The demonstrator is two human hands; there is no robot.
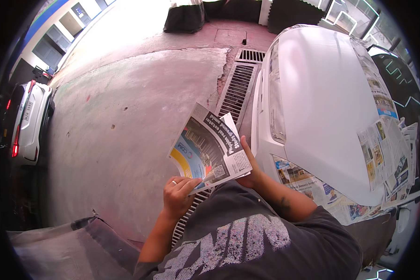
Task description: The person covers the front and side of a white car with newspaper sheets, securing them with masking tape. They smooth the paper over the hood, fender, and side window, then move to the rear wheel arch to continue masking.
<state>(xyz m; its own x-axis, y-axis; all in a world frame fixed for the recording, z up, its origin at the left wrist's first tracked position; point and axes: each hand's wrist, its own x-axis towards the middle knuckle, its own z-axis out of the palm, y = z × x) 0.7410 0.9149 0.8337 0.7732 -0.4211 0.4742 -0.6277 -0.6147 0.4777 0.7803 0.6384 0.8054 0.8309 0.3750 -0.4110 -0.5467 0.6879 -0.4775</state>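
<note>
A folded newspaper (205, 154) with colour pictures is held up in front of my chest, over the floor beside a white car. My left hand (178, 192), a ring on one finger, pinches its lower left edge. At the right edge, my right hand (251, 167) grips it from behind; its thumb points up and the other fingers are hidden under the sheets. White inner pages stick out at the upper right of the newspaper.
On my right stands the white car (322, 88), with newspaper sheets (308, 184) masking its lower side and windshield edge. A metal floor grate (238, 88) runs along it. Another white car (32, 123) is at far left. Dark coverings (185, 17) stand at the back.
</note>
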